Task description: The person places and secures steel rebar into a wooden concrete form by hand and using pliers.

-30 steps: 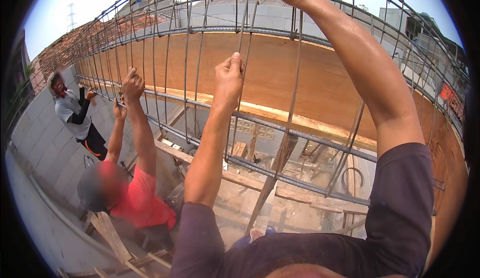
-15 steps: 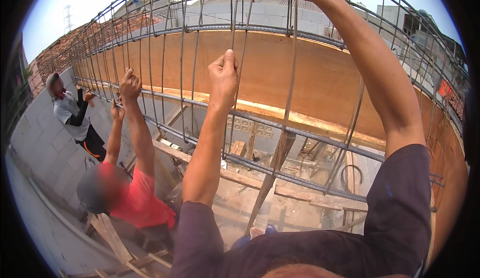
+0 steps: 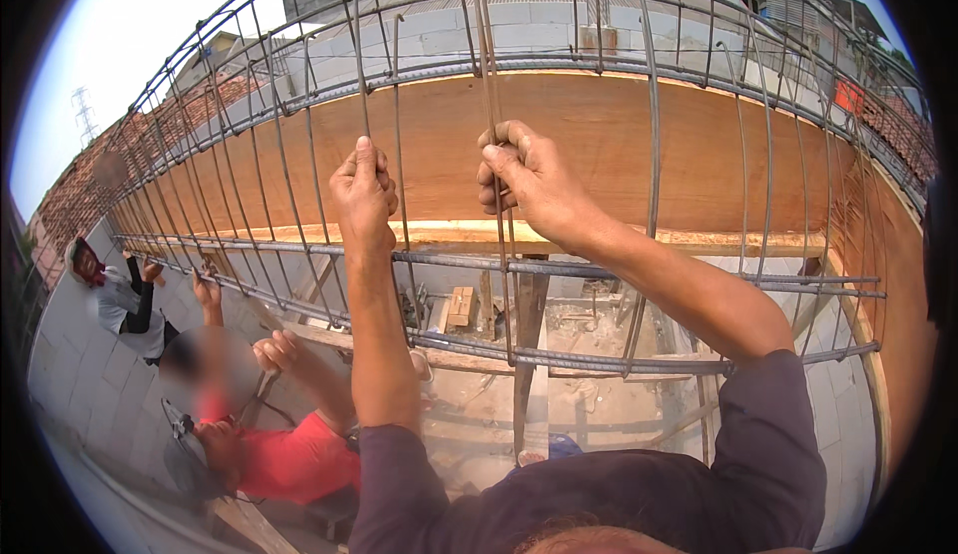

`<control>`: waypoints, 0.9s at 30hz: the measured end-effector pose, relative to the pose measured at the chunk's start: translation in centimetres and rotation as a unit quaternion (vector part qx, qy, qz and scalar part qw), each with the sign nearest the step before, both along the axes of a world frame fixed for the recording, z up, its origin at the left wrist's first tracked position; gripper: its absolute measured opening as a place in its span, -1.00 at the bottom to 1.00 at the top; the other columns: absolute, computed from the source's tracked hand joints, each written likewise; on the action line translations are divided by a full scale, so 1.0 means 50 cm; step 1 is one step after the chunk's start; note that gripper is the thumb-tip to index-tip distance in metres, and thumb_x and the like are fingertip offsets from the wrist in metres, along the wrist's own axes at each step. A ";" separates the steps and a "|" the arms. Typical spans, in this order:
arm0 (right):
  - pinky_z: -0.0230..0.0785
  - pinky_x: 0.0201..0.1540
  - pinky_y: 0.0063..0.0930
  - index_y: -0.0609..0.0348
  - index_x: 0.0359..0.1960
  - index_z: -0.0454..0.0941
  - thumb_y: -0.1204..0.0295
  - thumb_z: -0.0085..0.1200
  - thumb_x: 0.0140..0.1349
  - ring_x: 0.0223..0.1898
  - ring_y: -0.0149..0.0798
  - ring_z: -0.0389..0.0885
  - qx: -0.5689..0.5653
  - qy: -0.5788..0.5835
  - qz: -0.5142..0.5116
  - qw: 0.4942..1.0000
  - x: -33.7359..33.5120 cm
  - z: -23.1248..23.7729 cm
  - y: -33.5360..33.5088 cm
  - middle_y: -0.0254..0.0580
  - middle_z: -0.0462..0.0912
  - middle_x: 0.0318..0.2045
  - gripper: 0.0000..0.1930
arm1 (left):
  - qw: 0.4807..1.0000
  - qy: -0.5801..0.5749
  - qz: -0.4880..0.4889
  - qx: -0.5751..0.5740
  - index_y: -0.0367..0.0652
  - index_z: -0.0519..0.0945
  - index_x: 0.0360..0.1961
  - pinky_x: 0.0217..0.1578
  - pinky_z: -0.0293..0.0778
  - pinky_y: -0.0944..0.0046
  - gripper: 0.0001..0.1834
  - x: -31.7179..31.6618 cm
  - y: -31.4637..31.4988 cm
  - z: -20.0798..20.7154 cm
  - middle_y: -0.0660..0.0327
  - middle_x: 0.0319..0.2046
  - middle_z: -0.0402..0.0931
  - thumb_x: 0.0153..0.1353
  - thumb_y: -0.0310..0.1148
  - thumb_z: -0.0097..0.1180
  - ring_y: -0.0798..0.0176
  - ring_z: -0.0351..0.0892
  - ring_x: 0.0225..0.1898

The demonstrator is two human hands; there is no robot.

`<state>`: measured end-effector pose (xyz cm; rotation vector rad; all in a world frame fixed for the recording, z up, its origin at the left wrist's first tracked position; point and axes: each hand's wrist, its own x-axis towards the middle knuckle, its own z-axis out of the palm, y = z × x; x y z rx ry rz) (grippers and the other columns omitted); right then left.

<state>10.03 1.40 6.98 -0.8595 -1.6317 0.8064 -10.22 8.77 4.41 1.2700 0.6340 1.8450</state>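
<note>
A long cage of steel rebar [image 3: 579, 358] stretches across in front of me, its lengthwise bars tied with upright stirrups. My left hand [image 3: 364, 195] is closed around the upright leg of a stirrup [image 3: 360, 70], thumb on top. Just to the right, my right hand [image 3: 521, 177] pinches another stirrup leg [image 3: 488, 75] between thumb and fingers; a second thin bar runs close beside it. Both hands are at about the same height, between the cage's upper and lower bars. Behind them stands a brown plywood board [image 3: 619, 145] with a pale timber edge.
A co-worker in a red shirt [image 3: 299, 464] is below left, hands raised near the cage. Farther left, another person [image 3: 135, 309] reaches to its far end. A wooden post [image 3: 529, 329] stands beneath. Grey block wall [image 3: 90, 384] lines the left; planks and rubble lie below.
My right hand has come down from the cage's top to a stirrup leg. My left hand remains closed on a stirrup. The co-worker in red has lowered one hand, and the view has shifted right.
</note>
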 end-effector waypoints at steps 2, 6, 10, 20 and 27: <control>0.61 -0.32 -0.42 0.33 -0.04 0.38 0.35 -0.18 0.53 -0.34 -0.30 0.67 -0.008 -0.013 -0.012 1.000 0.008 0.006 0.000 -0.07 0.60 -0.32 -0.76 | 1.000 0.017 -0.005 -0.026 -0.06 0.40 -0.51 -0.76 -0.19 0.45 -0.58 0.007 -0.008 -0.003 0.52 -0.72 0.05 0.49 -0.08 -0.01 0.62 -0.07 -0.76; 0.64 -0.39 -0.43 0.30 -0.11 0.37 0.44 -0.24 0.54 -0.43 -0.28 0.68 -0.021 -0.021 -0.019 0.999 0.005 0.025 0.019 -0.13 0.60 -0.42 -0.82 | 0.999 0.021 0.007 -0.026 -0.06 0.41 -0.51 -0.76 -0.18 0.44 -0.58 0.019 0.000 0.010 0.53 -0.72 0.06 0.49 -0.07 0.00 0.62 -0.07 -0.76; 0.62 -0.29 -0.34 0.32 -0.02 0.46 0.38 -0.10 0.49 -0.27 -0.20 0.72 0.072 -0.135 -0.046 0.987 0.059 0.032 0.013 -0.09 0.63 -0.39 -0.76 | 1.000 0.012 0.027 0.008 -0.07 0.42 -0.50 -0.78 -0.20 0.43 -0.57 0.006 0.007 -0.006 0.53 -0.73 0.04 0.49 -0.06 -0.01 0.61 -0.09 -0.78; 0.17 -0.61 -0.62 0.18 -0.12 0.48 0.23 -0.04 0.49 -0.59 -0.55 0.29 0.046 0.161 -0.210 0.963 0.217 0.118 -0.017 -0.45 0.37 -0.50 -0.75 | 1.000 0.007 0.028 0.001 -0.06 0.40 -0.54 -0.78 -0.16 0.44 -0.53 0.010 0.006 -0.010 0.49 -0.75 0.09 0.47 -0.02 0.02 0.60 -0.04 -0.78; -0.23 -0.73 -0.66 0.07 -0.32 0.41 0.28 -0.15 0.52 -0.72 -0.64 -0.02 0.028 0.290 -0.180 0.939 0.208 0.118 -0.011 -0.59 0.14 -0.65 -0.77 | 0.998 0.025 0.058 -0.021 -0.06 0.44 -0.50 -0.76 -0.19 0.42 -0.57 0.019 0.007 -0.014 0.53 -0.74 0.04 0.48 -0.03 -0.01 0.60 -0.08 -0.77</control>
